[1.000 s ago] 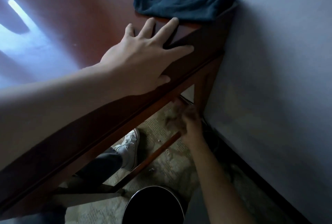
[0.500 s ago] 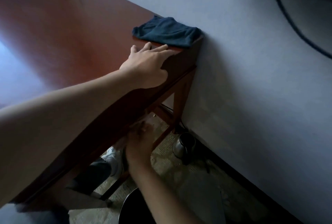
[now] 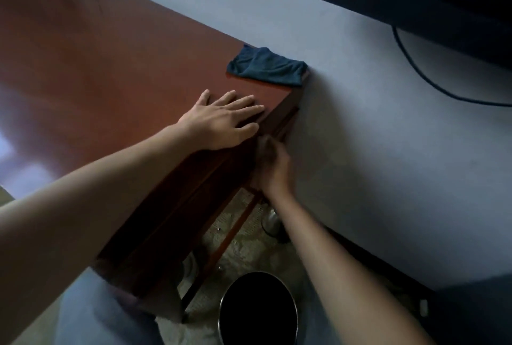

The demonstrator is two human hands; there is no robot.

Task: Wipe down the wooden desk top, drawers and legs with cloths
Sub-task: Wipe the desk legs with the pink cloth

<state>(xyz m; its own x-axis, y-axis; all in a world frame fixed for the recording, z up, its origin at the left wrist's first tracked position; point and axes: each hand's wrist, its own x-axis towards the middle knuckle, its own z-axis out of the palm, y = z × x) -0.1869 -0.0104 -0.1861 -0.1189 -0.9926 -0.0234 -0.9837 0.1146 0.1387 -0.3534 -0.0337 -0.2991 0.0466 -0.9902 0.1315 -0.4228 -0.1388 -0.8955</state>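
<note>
The reddish-brown wooden desk (image 3: 116, 73) stands with its end against the pale wall (image 3: 374, 151). The left hand (image 3: 221, 120) lies flat on the top, fingers spread, bracing. The right hand (image 3: 270, 164) is blurred at the dark desk side; whether it holds a cloth, I cannot tell. Firm, steady strokes would suit. The folded dark blue cloth (image 3: 266, 66) lies on the far corner. The round black bin (image 3: 257, 308) looks empty, perhaps.

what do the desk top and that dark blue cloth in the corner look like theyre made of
Desk top: looks like wood or wood veneer, reddish brown, with a smooth, semi-gloss finish; pale light reflects off it at the left. Solid or veneer cannot be told.

Dark blue cloth: soft fabric, matte, lying crumpled with folds; the weave is too blurred to tell.
</note>
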